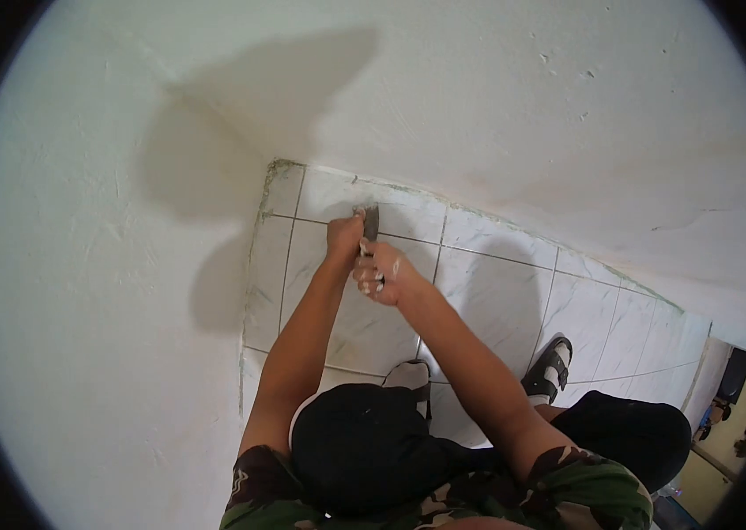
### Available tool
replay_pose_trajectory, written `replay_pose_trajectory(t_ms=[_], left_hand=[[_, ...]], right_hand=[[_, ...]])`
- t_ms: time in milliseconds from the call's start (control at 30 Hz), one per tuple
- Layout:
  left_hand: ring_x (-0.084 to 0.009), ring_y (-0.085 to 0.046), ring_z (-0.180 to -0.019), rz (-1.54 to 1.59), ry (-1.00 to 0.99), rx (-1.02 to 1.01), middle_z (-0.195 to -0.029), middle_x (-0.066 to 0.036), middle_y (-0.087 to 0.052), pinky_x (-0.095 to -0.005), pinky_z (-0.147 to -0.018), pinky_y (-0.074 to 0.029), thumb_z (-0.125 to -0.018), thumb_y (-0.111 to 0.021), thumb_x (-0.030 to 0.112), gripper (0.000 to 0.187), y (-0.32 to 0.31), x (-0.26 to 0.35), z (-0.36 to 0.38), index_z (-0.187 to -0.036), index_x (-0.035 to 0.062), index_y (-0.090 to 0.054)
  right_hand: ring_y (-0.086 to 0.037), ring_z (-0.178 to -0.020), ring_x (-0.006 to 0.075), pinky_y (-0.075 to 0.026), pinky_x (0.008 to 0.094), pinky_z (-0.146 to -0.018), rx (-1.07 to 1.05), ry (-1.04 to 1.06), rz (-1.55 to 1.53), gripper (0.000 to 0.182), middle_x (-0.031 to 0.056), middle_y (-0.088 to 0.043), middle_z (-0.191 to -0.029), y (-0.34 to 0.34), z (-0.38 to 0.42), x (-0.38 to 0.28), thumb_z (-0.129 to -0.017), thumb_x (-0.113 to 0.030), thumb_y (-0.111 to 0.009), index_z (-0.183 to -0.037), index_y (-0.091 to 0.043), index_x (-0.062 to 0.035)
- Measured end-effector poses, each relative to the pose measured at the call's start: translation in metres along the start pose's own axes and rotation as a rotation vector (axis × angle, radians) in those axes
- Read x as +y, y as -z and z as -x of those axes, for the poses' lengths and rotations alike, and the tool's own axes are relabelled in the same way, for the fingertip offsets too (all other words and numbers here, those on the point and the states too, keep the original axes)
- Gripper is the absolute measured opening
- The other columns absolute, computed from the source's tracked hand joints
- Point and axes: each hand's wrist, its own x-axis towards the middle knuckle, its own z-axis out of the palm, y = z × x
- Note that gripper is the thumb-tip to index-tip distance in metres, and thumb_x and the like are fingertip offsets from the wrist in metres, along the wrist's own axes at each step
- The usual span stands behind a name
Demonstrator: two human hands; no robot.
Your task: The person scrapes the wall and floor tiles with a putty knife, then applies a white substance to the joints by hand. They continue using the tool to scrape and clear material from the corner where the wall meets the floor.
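My right hand is closed around the handle of a putty knife, whose grey blade points away from me toward the wall. White paste is smeared on its fingers and near the thumb. Close beside the blade, my left hand is closed, its fingertips at the blade's left edge. A little whitish paste shows at those fingertips; whether they grip anything more is hidden. Both hands are over the white floor tiles, near the room's corner.
White walls rise ahead and on the left, meeting the floor along a rough, greenish edge. My knees and sandalled feet are below. At the lower right, a doorway shows dark items beyond.
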Motion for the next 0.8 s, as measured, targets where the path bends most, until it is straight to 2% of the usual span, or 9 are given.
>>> replay_pose_trajectory(t_ms=[100,200,267,367,500,567,667,700,800], left_hand=[[-0.0184,-0.052,-0.052,-0.186,-0.086,0.018,-0.055,-0.008,-0.056,-0.0374,-0.048,-0.04,-0.079,-0.068,0.028,0.039,0.009,-0.015,-0.027,-0.059,-0.0044,-0.06],[-0.0143,-0.046,-0.05,0.154,-0.163,-0.206,-0.055,-0.004,-0.052,-0.0363,-0.046,-0.037,-0.079,-0.066,0.027,0.038,0.018,0.005,-0.051,-0.057,-0.0033,-0.057],[-0.0141,-0.046,-0.051,0.05,-0.124,-0.081,-0.057,-0.004,-0.053,-0.0367,-0.046,-0.036,-0.079,-0.065,0.026,0.038,0.011,0.02,-0.056,-0.058,-0.0039,-0.057],[-0.0159,-0.048,-0.053,0.045,-0.073,-0.131,-0.059,-0.006,-0.055,-0.0366,-0.048,-0.038,-0.079,-0.066,0.027,0.038,0.014,0.026,-0.023,-0.061,-0.0059,-0.059],[-0.0174,-0.05,-0.054,-0.027,-0.153,-0.239,-0.06,-0.011,-0.059,-0.0384,-0.051,-0.04,-0.08,-0.065,0.031,0.042,0.004,-0.027,-0.011,-0.064,-0.0076,-0.061],[-0.0209,-0.055,-0.056,-0.29,-0.125,-0.032,-0.063,-0.017,-0.062,-0.0402,-0.054,-0.042,-0.082,-0.063,0.033,0.044,-0.009,-0.022,0.015,-0.066,-0.0084,-0.063],[-0.0253,-0.059,-0.058,-0.326,-0.221,-0.034,-0.064,-0.02,-0.063,-0.0416,-0.057,-0.043,-0.084,-0.06,0.033,0.045,-0.018,-0.033,-0.035,-0.068,-0.0085,-0.064],[-0.0263,-0.059,-0.058,-0.184,-0.292,-0.119,-0.062,-0.019,-0.062,-0.0411,-0.057,-0.044,-0.083,-0.06,0.032,0.044,-0.014,-0.02,-0.038,-0.067,-0.0088,-0.064],[-0.0239,-0.056,-0.054,-0.216,-0.18,-0.061,-0.059,-0.018,-0.06,-0.0418,-0.055,-0.042,-0.083,-0.061,0.032,0.044,-0.019,0.009,-0.042,-0.066,-0.0087,-0.063]], right_hand=[[-0.024,-0.039,0.0066,-0.018,0.0246,-0.033,-0.034,-0.021,-0.104,0.03,-0.0061,-0.026,-0.053,-0.015,-0.009,-0.002,-0.099,-0.026,-0.037,-0.071,-0.033,-0.0149],[-0.023,-0.039,0.0069,-0.02,0.0246,-0.034,-0.065,0.007,-0.141,0.029,-0.0059,-0.024,-0.053,-0.034,-0.022,-0.023,-0.099,-0.024,-0.034,-0.072,-0.033,-0.0147],[-0.023,-0.038,0.007,-0.02,0.0245,-0.034,-0.076,0.053,-0.131,0.029,-0.0058,-0.024,-0.053,-0.043,-0.023,-0.032,-0.099,-0.024,-0.033,-0.072,-0.033,-0.0145],[-0.022,-0.038,0.0075,-0.021,0.0246,-0.035,-0.064,0.062,-0.097,0.029,-0.0056,-0.024,-0.053,-0.033,-0.017,-0.025,-0.099,-0.025,-0.034,-0.072,-0.033,-0.0144],[-0.022,-0.038,0.008,-0.021,0.0245,-0.034,0.0,0.07,-0.076,0.031,-0.0056,-0.025,-0.052,0.001,0.014,0.014,-0.1,-0.028,-0.035,-0.072,-0.034,-0.0143],[-0.021,-0.038,0.0081,-0.021,0.0243,-0.034,0.028,0.059,-0.092,0.031,-0.0056,-0.025,-0.052,0.005,0.024,0.011,-0.1,-0.029,-0.035,-0.072,-0.034,-0.0144],[-0.021,-0.038,0.008,-0.021,0.0236,-0.034,0.066,0.033,-0.06,0.031,-0.0054,-0.025,-0.051,0.002,0.014,-0.007,-0.099,-0.028,-0.036,-0.072,-0.034,-0.0144],[-0.022,-0.038,0.0082,-0.021,0.0241,-0.034,0.011,0.02,-0.083,0.031,-0.0051,-0.025,-0.051,0.005,-0.003,-0.019,-0.099,-0.028,-0.036,-0.072,-0.035,-0.0146],[-0.023,-0.038,0.0085,-0.021,0.0247,-0.033,-0.037,0.025,-0.116,0.031,-0.0048,-0.025,-0.051,-0.006,-0.013,-0.037,-0.099,-0.028,-0.037,-0.072,-0.035,-0.0149]])
